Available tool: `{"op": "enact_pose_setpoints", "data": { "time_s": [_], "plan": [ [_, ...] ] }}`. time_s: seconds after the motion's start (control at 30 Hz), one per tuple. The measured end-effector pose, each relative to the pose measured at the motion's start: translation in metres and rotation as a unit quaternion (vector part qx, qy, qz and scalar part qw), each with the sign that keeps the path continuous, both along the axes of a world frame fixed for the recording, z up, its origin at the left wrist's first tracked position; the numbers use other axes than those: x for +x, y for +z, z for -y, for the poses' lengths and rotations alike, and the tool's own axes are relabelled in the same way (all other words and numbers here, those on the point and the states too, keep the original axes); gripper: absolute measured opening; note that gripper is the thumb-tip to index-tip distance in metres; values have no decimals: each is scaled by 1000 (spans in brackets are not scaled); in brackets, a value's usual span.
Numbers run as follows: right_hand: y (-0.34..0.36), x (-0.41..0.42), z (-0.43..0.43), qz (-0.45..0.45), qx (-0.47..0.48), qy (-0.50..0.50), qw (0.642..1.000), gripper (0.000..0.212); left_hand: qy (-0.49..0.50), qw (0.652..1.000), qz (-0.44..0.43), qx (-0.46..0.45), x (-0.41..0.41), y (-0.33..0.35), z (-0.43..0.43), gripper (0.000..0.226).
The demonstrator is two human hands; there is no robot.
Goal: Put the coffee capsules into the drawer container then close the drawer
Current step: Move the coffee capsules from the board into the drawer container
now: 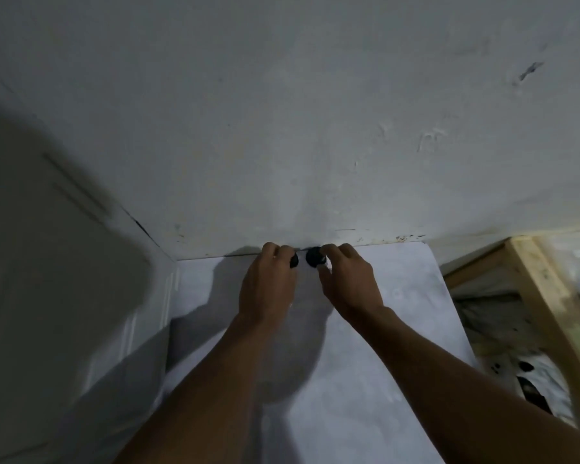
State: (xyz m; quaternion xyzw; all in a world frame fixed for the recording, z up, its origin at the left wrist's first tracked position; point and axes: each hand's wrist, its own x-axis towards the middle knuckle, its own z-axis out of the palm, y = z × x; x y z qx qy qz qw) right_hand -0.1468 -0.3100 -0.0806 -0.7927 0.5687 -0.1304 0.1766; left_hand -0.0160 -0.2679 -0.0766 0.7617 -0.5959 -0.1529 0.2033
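1. A flat white tabletop (365,363), faintly mottled, fills the lower middle of the room as I stand here. A soft shadow lies across its centre.
2. Along the tabletop's far edge rises a scuffed grey-white plaster wall (315,112), with dark scrapes just above that edge.
3. Off the tabletop's left side stands a grey panelled door or cabinet front (47,262), too blurred to tell which.
4. Off the tabletop's right side is a bare pale wooden frame (536,296), with crumpled, paint-spattered sheeting (489,313) lower down inside it.
5. Both bare forearms stretch from the tabletop's near edge to its far edge, and the hands lie side by side, close but apart.
6. The left hand (268,286) is knuckles up. Its fingers curl down round a small round black left coffee capsule (294,261), of which only a sliver shows.
7. The right hand (349,283) pinches a matching round black right coffee capsule (315,257) between thumb and bent fingers.
8. Both capsules sit at the tabletop's far edge, just beside each other. Whether they rest on it I cannot tell.
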Motion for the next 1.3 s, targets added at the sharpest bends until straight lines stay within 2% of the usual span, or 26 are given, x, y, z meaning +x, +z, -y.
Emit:
{"op": "enact_pose_setpoints", "data": {
  "time_s": [0.17,0.4,0.53,0.63,0.7,0.77,0.93,1.1,1.17,1.3],
  "plan": [
    [-22,7,9,20,10,0,1000,22,17,1000,3,12,0,-17,11,22],
    [-42,14,18,39,-25,-17,999,5,36,999,-6,-26,3,-40,18,16],
    [-44,14,16,51,-40,-17,998,3,43,997,-34,-52,2,-45,17,15],
    [-41,12,14,55,-26,-24,998,9,53,996,-47,-62,1,-40,15,25],
    [-35,9,9,57,-29,-24,998,18,46,996,-45,-65,0,-32,9,34],
    [-25,5,1,62,-37,-14,997,26,35,997,-39,-61,-1,-20,0,33],
    [16,-7,-30,75,-47,-6,996,9,37,996,-44,-69,-10,20,-34,28],
    [53,-22,-63,83,-54,8,995,23,7,997,-19,-69,-27,56,-72,42],
    [67,-30,-79,82,-61,20,995,28,7,997,-13,-77,-34,69,-92,33],
    [93,-45,-119,107,-73,26,991,17,16,994,10,-108,-48,86,-131,20]
  ]
}}
